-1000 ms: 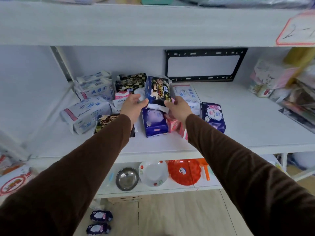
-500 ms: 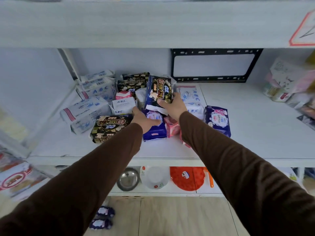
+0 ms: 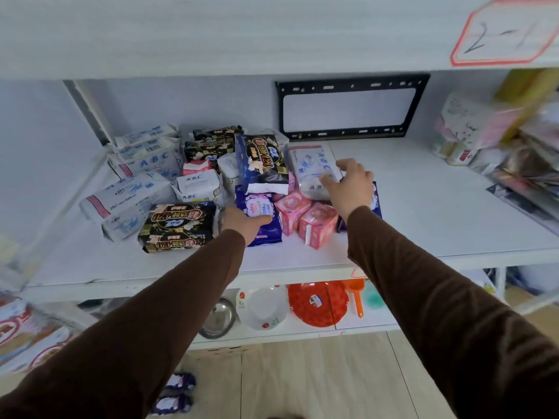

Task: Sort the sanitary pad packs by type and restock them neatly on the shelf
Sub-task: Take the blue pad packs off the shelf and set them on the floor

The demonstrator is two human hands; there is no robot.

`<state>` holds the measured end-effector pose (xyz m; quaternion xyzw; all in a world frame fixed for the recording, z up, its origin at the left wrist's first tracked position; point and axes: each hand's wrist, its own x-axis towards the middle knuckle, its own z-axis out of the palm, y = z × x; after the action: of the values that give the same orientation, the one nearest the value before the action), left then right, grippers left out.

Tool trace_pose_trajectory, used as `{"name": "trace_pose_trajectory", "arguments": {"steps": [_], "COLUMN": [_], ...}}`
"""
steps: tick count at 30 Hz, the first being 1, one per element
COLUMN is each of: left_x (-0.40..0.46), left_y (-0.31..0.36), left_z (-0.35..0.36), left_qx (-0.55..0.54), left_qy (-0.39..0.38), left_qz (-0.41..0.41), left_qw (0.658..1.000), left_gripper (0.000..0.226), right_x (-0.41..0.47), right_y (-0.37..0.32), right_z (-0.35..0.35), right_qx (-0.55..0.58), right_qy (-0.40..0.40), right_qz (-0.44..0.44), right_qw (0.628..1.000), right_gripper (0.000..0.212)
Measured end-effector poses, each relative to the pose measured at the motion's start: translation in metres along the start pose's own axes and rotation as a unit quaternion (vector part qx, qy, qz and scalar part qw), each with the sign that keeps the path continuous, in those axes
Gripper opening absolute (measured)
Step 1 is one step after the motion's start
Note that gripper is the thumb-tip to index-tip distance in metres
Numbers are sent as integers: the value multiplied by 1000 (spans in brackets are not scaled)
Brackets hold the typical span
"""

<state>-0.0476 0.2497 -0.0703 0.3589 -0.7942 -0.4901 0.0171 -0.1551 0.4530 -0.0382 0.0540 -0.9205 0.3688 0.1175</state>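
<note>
On the white shelf [image 3: 423, 207], left hand [image 3: 242, 220] laid over the glossy dark-blue pad pack [image 3: 261, 219], fingers curled onto its front face, gripping it. Right hand [image 3: 351, 186] hovering with fingers spread and relaxed just over the clear-wrapped white ABC pack [image 3: 311, 167], holding nothing; whether the fingertips touch the wrap cannot be told. Between the hands, two small pink packs [image 3: 305, 217], boxy and shiny. Propped upright behind the blue pack, a blue-and-black pack with gold lettering [image 3: 261, 163], its lower end crumpled white. Left of the hand, a flat black floral pack [image 3: 177, 226]; farther left and back, soft white pillow-shaped ABC packs [image 3: 130, 201] in a loose heap. Smooth white laminate board, pale back wall with a black metal bracket [image 3: 351, 105]. Below, a steel bowl [image 3: 219, 317], a white bowl [image 3: 261, 308] and a red plastic plate [image 3: 317, 303]; pale wood floor. Half a second ago the right hand gripped the upright blue-and-black pack; now released and shifted right. Left hand unmoved on the blue pack.
</note>
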Motion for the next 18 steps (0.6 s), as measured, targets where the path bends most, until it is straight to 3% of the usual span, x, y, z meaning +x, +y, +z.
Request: {"name": "trace_pose_trajectory", "arguments": {"steps": [4,10,13,18], "left_x": [-8,-15,-19,-26], "left_y": [-4,-13,-15,-14], "left_z": [-2,-8,-9,-11], "left_qx": [-52,-84,-112,-130], "left_qy": [-1,-37,-71,-94], "left_qz": [1,3,-4,-4], "left_qw": [999,996,991,987], "left_gripper": [102,111,92,60], "right_x": [2,16,30,43], "right_y": [32,54,59,58], "right_z": [-19,-23,-22,-25], "right_qx": [-36,44,96,142], "right_qy": [-17,-121,-169,-233], "right_qz": [110,197,233,264], "right_qw": [993,972,953,925], "right_gripper": [57,79,103,117]}}
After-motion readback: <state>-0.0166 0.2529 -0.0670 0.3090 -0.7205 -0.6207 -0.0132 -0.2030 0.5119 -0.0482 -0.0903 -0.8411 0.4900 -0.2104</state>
